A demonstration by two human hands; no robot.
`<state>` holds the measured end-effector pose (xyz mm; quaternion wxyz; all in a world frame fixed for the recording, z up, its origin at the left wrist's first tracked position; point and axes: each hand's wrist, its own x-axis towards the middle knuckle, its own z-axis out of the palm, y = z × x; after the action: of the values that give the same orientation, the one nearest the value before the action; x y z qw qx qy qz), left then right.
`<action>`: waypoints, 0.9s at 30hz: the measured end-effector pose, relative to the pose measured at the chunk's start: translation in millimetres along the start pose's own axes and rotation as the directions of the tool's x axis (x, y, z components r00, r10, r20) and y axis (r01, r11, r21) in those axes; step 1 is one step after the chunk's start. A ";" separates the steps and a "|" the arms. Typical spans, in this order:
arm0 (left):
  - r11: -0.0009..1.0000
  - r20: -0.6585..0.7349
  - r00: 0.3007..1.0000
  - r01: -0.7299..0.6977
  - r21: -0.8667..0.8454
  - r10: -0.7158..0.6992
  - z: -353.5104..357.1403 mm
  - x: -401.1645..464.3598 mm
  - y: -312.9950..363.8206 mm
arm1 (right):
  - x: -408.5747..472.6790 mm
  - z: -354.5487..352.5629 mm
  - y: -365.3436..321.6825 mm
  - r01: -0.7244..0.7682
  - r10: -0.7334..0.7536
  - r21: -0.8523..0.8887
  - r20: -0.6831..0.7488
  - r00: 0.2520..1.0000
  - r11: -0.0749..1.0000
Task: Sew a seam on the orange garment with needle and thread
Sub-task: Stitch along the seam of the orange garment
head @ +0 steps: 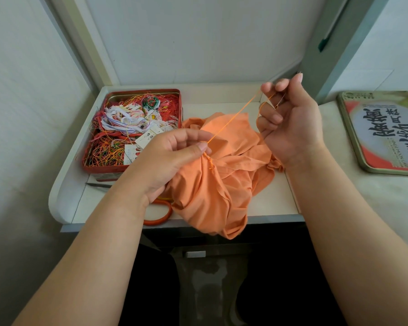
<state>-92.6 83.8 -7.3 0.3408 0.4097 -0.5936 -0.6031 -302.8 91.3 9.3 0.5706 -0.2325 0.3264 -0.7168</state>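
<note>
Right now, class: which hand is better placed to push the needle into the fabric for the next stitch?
The right hand, probably: it already pinches the needle, with the orange thread drawn taut. The left hand is occupied gripping the orange garment at the seam.

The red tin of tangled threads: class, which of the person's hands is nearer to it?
Left. The left hand grips the orange garment just beside the red tin. The right hand is raised on the garment's far side, holding needle and thread.

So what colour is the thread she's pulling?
Orange, matching the garment. The thread shows best in the head view, stretched between both hands.
</note>
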 end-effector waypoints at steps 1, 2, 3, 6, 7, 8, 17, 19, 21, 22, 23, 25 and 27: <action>1.000 -0.010 1.000 0.007 0.001 -0.007 -0.3 0.2 -0.1 | 0.0 0.1 0.0 0.014 -0.014 -0.018 -0.013 1.000 1.000; 1.000 -0.021 1.000 0.015 0.000 -0.015 -0.7 0.4 -0.1 | -0.2 0.5 0.2 0.029 -0.030 -0.041 -0.024 0.999 0.999; 1.000 -0.031 0.999 0.023 -0.001 -0.023 -1.0 0.6 -0.1 | -0.6 0.9 0.4 0.045 -0.047 -0.065 -0.032 0.998 0.997; 0.998 -0.039 0.998 0.054 -0.017 -0.055 -2.3 1.0 0.4 | -2.2 3.1 1.5 0.082 -0.088 -0.130 -0.043 0.995 0.988; 0.998 -0.031 0.998 0.062 -0.025 -0.062 -2.4 0.8 0.6 | -2.5 3.7 1.8 0.090 -0.097 -0.147 -0.042 0.994 0.985; 0.997 -0.019 0.997 0.069 -0.035 -0.070 -2.1 0.4 0.9 | -2.7 4.0 2.0 0.096 -0.103 -0.162 -0.041 0.994 0.982; 0.985 0.085 0.986 0.151 -0.082 -0.144 -1.4 -4.3 6.4 | 0.7 -0.7 -1.3 0.185 -0.203 -0.169 -0.100 0.974 0.968; 0.984 0.114 0.980 0.170 -0.048 -0.163 -2.7 -4.5 6.4 | 1.2 -2.7 -2.6 0.213 -0.238 -0.170 -0.146 0.960 0.962; 0.983 0.139 0.974 0.181 0.005 -0.180 -4.3 -4.8 5.9 | 1.3 -4.1 -3.0 0.226 -0.254 -0.160 -0.182 0.950 0.961; 0.983 0.151 0.971 0.182 0.035 -0.185 -5.1 -4.9 5.5 | 1.0 -4.6 -2.5 0.224 -0.251 -0.151 -0.190 0.949 0.963; 0.982 0.160 0.970 0.178 0.058 -0.185 -6.4 -4.5 4.7 | 1.3 -5.1 -2.1 0.217 -0.242 -0.143 -0.196 0.950 0.966; 0.982 0.167 0.969 0.168 0.089 -0.181 -8.2 -4.5 3.8 | 3.1 -6.8 -1.9 0.183 -0.211 -0.149 -0.202 0.956 0.972; 0.984 0.163 0.973 0.150 0.096 -0.164 -9.3 -4.7 3.0 | 7.1 -7.5 -2.2 0.069 -0.143 -0.286 -0.244 0.959 0.956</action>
<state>-82.4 83.9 -3.5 0.2227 0.4161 -0.6107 -0.6359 -311.3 86.2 5.5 0.4448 -0.2298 0.4823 -0.7189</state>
